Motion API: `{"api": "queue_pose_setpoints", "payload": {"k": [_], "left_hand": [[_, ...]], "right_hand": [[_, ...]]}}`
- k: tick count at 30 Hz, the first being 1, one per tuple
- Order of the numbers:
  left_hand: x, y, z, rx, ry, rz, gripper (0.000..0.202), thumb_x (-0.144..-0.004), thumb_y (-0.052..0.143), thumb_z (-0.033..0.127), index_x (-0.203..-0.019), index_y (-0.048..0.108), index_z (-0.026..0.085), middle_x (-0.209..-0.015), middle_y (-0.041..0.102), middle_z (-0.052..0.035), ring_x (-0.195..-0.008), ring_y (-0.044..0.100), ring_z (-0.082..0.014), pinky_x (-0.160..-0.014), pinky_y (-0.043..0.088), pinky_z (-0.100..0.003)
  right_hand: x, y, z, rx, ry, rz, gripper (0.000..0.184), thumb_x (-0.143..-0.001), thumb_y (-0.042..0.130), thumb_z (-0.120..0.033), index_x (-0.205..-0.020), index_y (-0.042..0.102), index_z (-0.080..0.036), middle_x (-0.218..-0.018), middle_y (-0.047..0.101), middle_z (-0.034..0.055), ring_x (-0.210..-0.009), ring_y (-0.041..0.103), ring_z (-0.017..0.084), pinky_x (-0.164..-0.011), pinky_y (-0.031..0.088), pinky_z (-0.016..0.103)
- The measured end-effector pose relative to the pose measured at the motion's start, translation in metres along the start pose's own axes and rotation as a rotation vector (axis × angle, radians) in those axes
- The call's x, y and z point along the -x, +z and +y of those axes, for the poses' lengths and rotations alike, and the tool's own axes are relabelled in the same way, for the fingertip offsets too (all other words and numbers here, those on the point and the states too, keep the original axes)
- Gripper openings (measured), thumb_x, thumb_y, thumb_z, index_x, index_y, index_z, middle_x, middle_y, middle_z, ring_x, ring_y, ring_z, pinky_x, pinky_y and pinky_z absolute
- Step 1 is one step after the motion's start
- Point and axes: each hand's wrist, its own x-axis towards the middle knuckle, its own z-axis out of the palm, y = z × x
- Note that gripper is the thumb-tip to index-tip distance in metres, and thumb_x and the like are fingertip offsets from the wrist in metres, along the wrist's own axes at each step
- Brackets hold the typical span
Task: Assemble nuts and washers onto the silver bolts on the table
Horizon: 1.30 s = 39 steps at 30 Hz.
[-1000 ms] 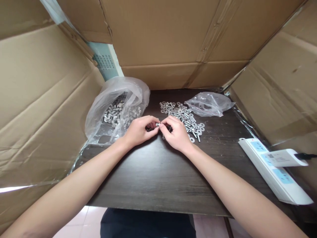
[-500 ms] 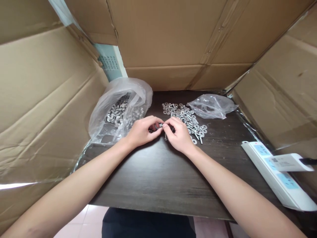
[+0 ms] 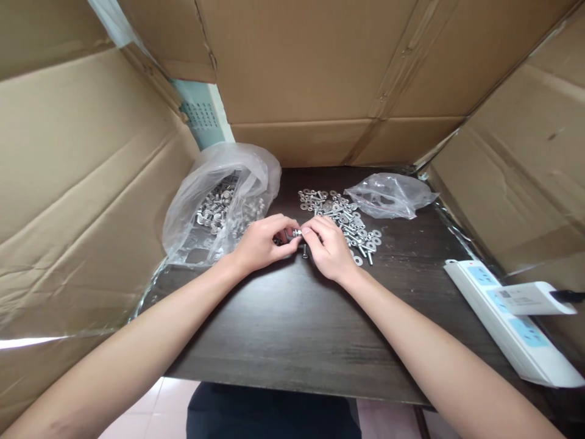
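Small bolt (image 3: 297, 233) at table (image 3: 292, 329) centre, pinched between fingers of left hand (image 3: 262, 242) and right hand (image 3: 328, 247); loose hardware (image 3: 340, 219) at 1 o'clock, bag of bolts (image 3: 219, 204) at 10, cardboard walls (image 3: 320, 79) enclosing three sides, bare tabletop toward 6.

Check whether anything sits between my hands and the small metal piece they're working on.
Nothing visible does. The left hand and right hand meet at the small metal fastener, fingers pinching it directly above the dark table. The loose pile of bolts and washers lies behind the right hand, not between.
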Motion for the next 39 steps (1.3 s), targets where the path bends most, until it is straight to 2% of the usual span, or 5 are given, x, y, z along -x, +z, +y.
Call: {"api": "queue_pose_setpoints", "payload": {"k": [5, 14, 22, 29, 39], "left_hand": [[-0.0003, -0.0007, -0.0001, -0.001, 0.004, -0.02, 0.012, -0.093, 0.069, 0.022, -0.104, 0.071, 0.018, -0.085, 0.069, -0.0006, -0.069, 0.064, -0.0118, -0.068, 0.052, -0.023], [0.0003, 0.003, -0.0009, 0.017, 0.049, 0.003, 0.016, -0.096, 0.071, 0.02, -0.112, 0.072, 0.016, -0.086, 0.071, -0.001, -0.071, 0.066, -0.0116, -0.069, 0.054, -0.022], [0.0011, 0.0048, -0.003, 0.038, 0.036, 0.028, 0.016, -0.096, 0.07, 0.019, -0.111, 0.072, 0.015, -0.087, 0.071, -0.0019, -0.071, 0.066, -0.0114, -0.068, 0.055, -0.021], [0.0008, 0.0032, -0.0021, 0.024, 0.049, 0.011, 0.014, -0.092, 0.074, 0.021, -0.106, 0.072, 0.016, -0.084, 0.07, -0.0008, -0.069, 0.065, -0.0113, -0.068, 0.053, -0.022], [0.0012, 0.0027, -0.0033, -0.005, 0.044, 0.031, 0.016, -0.094, 0.071, 0.02, -0.109, 0.073, 0.016, -0.09, 0.072, -0.0022, -0.072, 0.066, -0.0115, -0.068, 0.054, -0.022]], "right_hand": [[0.0002, 0.0005, -0.0002, 0.0, -0.001, 0.019, 0.02, -0.098, 0.052, -0.023, -0.079, 0.058, -0.023, -0.081, 0.066, 0.0044, -0.082, 0.058, 0.023, -0.08, 0.044, 0.04], [-0.0006, 0.003, 0.0019, 0.013, 0.012, 0.045, 0.034, -0.105, 0.044, -0.027, -0.071, 0.048, -0.023, -0.072, 0.058, 0.0035, -0.076, 0.054, 0.021, -0.075, 0.041, 0.038], [0.0005, 0.0015, -0.0001, -0.001, -0.005, 0.053, 0.024, -0.1, 0.051, -0.024, -0.077, 0.055, -0.022, -0.078, 0.062, 0.0039, -0.081, 0.056, 0.022, -0.077, 0.042, 0.038], [0.0001, 0.0022, 0.0005, 0.033, 0.008, 0.044, 0.034, -0.104, 0.044, -0.027, -0.071, 0.047, -0.023, -0.074, 0.059, 0.0041, -0.079, 0.054, 0.022, -0.076, 0.041, 0.038], [0.0004, 0.0015, -0.0008, 0.007, 0.006, 0.055, 0.019, -0.095, 0.052, -0.023, -0.077, 0.054, -0.023, -0.078, 0.062, 0.0038, -0.081, 0.056, 0.023, -0.077, 0.043, 0.038]]}}
